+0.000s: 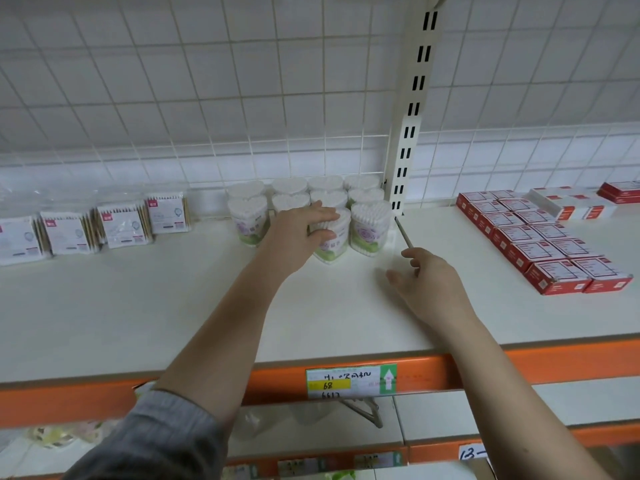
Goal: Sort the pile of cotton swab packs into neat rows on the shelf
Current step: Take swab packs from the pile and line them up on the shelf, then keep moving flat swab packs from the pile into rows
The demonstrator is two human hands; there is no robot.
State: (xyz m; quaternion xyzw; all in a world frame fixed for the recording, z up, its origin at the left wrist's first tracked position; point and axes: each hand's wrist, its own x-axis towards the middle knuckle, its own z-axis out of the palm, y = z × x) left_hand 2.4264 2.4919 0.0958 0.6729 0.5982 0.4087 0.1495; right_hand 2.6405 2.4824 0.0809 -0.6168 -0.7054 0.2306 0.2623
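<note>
now the left hand (304, 230) grips a heart-shaped swab pack (334, 239) from above, fingers over its top and thumb curled on its front. that pack stands upright on the white shelf (173, 306), at the front of a cluster of like packs (304, 199) set in rows toward the back grid wall (207, 98). just right of it another pack (370, 226) stands beside the slotted post (412, 109); whether the two touch i cannot tell. the right hand (429, 278) hovers low over the shelf, right of the held pack, fingers loosely spread, holding nothing. flat bagged packs (93, 226) stand in a row at far left. red boxes (547, 237) lie in rows on the right shelf. an orange rail (554, 362) edges the shelf and carries a price label (349, 381).
</note>
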